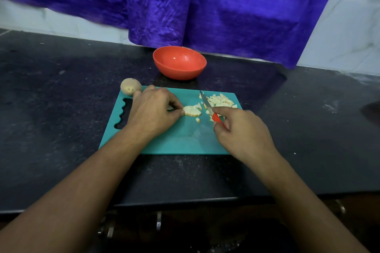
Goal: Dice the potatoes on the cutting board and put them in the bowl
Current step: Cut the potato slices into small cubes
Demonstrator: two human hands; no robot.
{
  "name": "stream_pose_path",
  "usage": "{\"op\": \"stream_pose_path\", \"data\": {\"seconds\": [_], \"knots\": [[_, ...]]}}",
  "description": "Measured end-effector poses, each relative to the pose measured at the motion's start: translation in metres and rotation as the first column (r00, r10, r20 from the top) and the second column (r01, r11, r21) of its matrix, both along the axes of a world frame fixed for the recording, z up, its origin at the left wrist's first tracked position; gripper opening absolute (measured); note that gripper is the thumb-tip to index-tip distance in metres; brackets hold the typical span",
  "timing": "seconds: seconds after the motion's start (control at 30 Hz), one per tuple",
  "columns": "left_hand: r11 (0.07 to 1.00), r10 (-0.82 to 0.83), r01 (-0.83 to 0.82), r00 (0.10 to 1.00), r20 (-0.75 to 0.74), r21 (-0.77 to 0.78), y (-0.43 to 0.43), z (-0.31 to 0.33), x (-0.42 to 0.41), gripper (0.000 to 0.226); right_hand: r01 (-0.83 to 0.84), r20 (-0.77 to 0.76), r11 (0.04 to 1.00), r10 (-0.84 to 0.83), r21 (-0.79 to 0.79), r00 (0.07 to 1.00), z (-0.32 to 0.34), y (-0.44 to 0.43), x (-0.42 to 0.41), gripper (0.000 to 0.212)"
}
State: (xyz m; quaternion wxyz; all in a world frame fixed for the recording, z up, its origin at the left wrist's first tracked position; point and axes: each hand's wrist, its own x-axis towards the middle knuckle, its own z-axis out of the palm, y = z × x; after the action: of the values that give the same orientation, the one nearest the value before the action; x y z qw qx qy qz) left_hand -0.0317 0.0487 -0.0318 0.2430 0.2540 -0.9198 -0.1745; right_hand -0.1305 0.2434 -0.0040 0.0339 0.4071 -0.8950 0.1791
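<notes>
Both forearms reach over the black speckled worktop (pixel 61 109) to a teal plastic cutting board (pixel 174 141). Left hand (pixel 152 109) pinches a half-cut pale potato slab (pixel 192 111); right hand (pixel 242 129) grips a small red-handled knife (pixel 206 104), blade beside the heap of diced potato (pixel 221 101). A whole brown potato (pixel 130 86) touches the board's far-left corner. Beyond stands an orange-red bowl (pixel 179 62), under purple crinkled cloth (pixel 226 6).

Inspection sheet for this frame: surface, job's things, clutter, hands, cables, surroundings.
Surface: dark stone counter; teal cutting board on it.
Job's things: sliced potato piece mid-board; diced pile at the far right; whole potato at the board's far left corner; orange bowl beyond, no pieces seen inside.
Clutter: unclear dark shape at the counter's right edge.
Hands: left hand pinches that piece; right hand grips the knife.
Cables: nothing seen.
Surroundings: purple cloth over a tiled wall.
</notes>
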Motion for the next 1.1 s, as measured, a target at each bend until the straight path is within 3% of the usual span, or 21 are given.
{"op": "stream_pose_path", "data": {"seconds": [0.43, 0.9, 1.1], "knots": [[0.998, -0.056, 0.056, 0.998, 0.006, 0.038, -0.007, -0.002, -0.002, 0.005, -0.108, 0.012, 0.985, 0.108, 0.132, 0.994, 0.003, -0.006, -0.017, 0.046], [0.973, -0.197, 0.196, 0.980, -0.011, 0.118, -0.010, -0.003, -0.002, 0.012, -0.190, -0.098, 0.966, 0.209, 0.178, 0.973, -0.001, -0.009, -0.032, 0.049], [0.989, -0.146, 0.146, 0.989, 0.007, 0.003, -0.006, -0.001, -0.002, 0.031, -0.141, -0.129, 0.972, 0.166, 0.186, 0.978, -0.001, -0.005, -0.029, 0.048]]}}
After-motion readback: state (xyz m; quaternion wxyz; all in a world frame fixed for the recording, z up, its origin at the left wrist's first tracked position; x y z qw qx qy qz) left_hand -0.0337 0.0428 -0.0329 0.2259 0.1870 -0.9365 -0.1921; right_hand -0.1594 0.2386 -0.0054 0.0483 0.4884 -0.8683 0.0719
